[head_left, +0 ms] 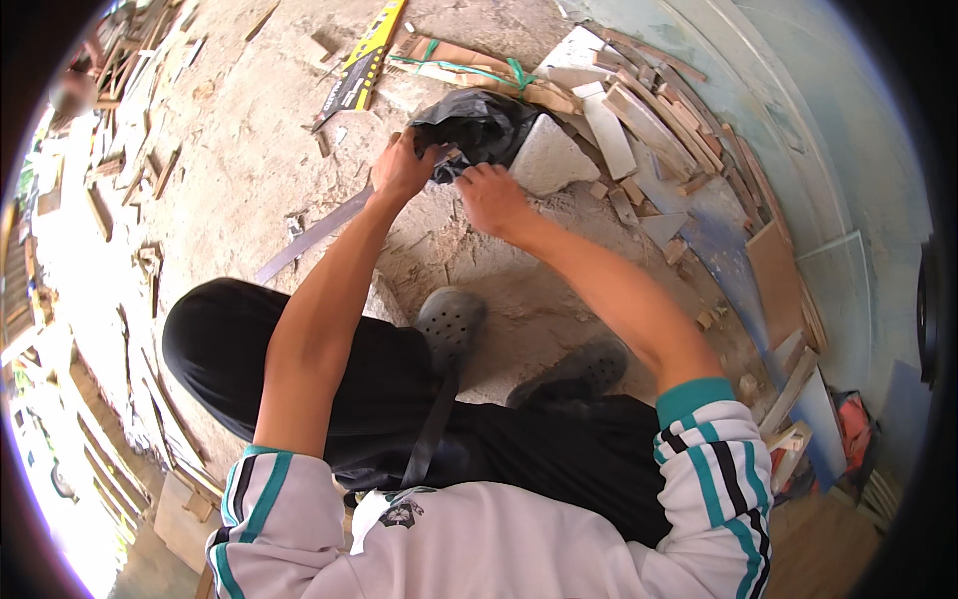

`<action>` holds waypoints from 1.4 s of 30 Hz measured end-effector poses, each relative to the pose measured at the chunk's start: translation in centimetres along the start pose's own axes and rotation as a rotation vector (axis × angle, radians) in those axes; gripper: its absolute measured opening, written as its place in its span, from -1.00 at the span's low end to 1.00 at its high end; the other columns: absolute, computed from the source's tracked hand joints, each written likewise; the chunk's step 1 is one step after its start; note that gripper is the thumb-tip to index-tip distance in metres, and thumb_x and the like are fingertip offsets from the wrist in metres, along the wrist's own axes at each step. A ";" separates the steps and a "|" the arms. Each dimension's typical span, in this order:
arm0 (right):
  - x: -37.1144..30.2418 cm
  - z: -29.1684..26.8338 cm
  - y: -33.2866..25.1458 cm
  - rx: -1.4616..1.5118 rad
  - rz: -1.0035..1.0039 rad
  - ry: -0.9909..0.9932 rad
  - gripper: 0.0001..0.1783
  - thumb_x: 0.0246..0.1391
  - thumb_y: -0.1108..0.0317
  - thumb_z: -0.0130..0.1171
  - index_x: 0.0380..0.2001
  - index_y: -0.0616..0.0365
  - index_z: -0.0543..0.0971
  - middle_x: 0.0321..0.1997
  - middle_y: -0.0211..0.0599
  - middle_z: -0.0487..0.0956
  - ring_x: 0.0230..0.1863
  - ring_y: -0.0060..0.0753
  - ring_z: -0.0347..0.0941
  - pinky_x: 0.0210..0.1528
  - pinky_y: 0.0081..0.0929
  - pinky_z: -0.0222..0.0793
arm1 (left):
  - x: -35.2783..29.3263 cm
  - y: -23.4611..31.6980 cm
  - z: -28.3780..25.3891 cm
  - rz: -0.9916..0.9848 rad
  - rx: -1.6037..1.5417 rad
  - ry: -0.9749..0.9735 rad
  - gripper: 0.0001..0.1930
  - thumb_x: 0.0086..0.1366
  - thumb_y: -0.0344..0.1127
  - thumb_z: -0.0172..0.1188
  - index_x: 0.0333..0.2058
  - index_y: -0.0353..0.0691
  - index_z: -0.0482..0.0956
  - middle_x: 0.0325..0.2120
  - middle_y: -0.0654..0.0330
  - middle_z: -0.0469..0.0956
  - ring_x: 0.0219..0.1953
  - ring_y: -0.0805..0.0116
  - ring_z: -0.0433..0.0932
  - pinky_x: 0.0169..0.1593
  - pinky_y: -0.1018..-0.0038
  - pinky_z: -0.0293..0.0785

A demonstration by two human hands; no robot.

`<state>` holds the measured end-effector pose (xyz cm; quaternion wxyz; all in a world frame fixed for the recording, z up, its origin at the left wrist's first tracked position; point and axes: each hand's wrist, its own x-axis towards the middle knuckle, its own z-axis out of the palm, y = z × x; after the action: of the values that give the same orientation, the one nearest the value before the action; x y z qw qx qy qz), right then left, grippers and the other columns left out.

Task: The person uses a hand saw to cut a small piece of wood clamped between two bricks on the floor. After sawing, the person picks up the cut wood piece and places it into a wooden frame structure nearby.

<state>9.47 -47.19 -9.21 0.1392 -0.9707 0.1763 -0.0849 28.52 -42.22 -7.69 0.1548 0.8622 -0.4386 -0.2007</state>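
A crumpled black plastic bag (481, 118) lies on the ground in front of me. My left hand (402, 168) pinches its near left edge, with the thumb and fingers curled in. At the bag's near right edge, my right hand (493, 199) is closed with its fingertips on the plastic. Between the hands the bag's mouth is bunched, and what is inside cannot be made out. A long flat grey strip (317, 236) runs from beneath my left hand toward my knee. Touching the bag on the right is a rough whitish block (551, 158).
A yellow and black saw sleeve (367, 58) lies beyond my left hand. Cardboard (469, 66) tied with green string lies behind the bag. Wood offcuts (664, 125) pile up along the glassy panels (818, 170) at right. Two grey clogs (451, 324) are below my hands.
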 end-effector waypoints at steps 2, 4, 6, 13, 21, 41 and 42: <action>0.1 0.2 -1.0 0.023 -0.021 -0.032 -0.76 0.04 0.40 0.03 -0.22 0.17 0.58 -0.20 -0.21 0.57 -0.07 -0.16 0.46 -0.03 -0.23 0.36 | 0.1 -0.8 0.4 -0.013 0.020 0.026 -0.46 0.20 0.04 0.21 0.05 -0.18 0.49 -0.05 -0.02 0.53 -0.08 -0.07 0.59 -0.04 0.07 0.50; -0.9 0.2 -0.9 0.049 0.003 -0.076 -0.75 0.04 0.41 0.03 -0.22 0.18 0.59 -0.19 -0.18 0.58 -0.05 -0.14 0.46 -0.02 -0.22 0.38 | -0.3 0.9 1.1 -0.009 0.024 0.018 -0.46 0.19 0.02 0.22 0.05 -0.22 0.47 -0.06 -0.05 0.54 -0.08 -0.08 0.59 -0.04 0.07 0.51; -1.5 0.2 -1.2 0.112 0.045 -0.109 -0.77 0.04 0.39 0.03 -0.24 0.18 0.59 -0.17 -0.15 0.59 -0.03 -0.12 0.47 0.01 -0.20 0.40 | -0.5 1.6 1.7 0.066 -0.015 0.018 -0.51 0.21 -0.06 0.21 0.05 -0.18 0.47 -0.09 -0.06 0.57 -0.09 -0.10 0.58 -0.05 0.08 0.51; -2.6 -1.4 -1.4 0.311 0.197 -0.215 -0.73 0.01 0.50 0.03 -0.19 0.23 0.55 -0.08 -0.09 0.56 0.05 -0.03 0.45 0.09 -0.12 0.42 | 0.2 1.5 3.3 0.134 -0.148 0.008 -0.74 0.22 -0.31 0.15 -0.10 -0.07 0.63 -0.13 -0.06 0.61 -0.08 -0.09 0.58 -0.03 0.13 0.52; -2.3 -1.7 -0.9 0.398 0.247 -0.284 -0.72 0.01 0.51 0.01 -0.17 0.19 0.54 -0.03 -0.11 0.55 0.11 -0.03 0.42 0.10 -0.10 0.43 | 2.6 0.3 4.7 0.166 -0.022 0.059 -0.78 0.18 -0.22 0.18 -0.22 -0.05 0.72 -0.28 -0.04 0.66 -0.20 -0.09 0.63 -0.07 0.15 0.53; -2.5 -3.0 -0.1 0.345 0.223 -0.341 -0.72 0.16 0.22 0.08 -0.12 0.10 0.55 -0.07 -0.17 0.57 0.06 -0.05 0.46 0.09 -0.10 0.42 | 1.7 5.8 4.5 0.205 0.473 -0.151 -0.79 0.18 -0.33 0.15 -0.21 -0.18 0.65 -0.16 -0.02 0.64 -0.08 0.06 0.63 -0.08 0.17 0.54; -2.5 -3.3 -0.1 0.347 0.213 -0.328 -0.71 0.16 0.21 0.09 -0.12 0.09 0.55 -0.07 -0.17 0.58 0.05 -0.05 0.47 0.09 -0.10 0.42 | 1.9 5.3 4.5 0.213 0.464 -0.160 -0.76 0.21 -0.30 0.13 -0.17 -0.19 0.62 -0.14 -0.03 0.63 -0.07 0.01 0.63 -0.07 0.13 0.52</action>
<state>6.45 -46.96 -6.35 0.3384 -0.9091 0.2352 0.0598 23.68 -47.17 -9.72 -0.0617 0.8049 -0.5721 -0.1450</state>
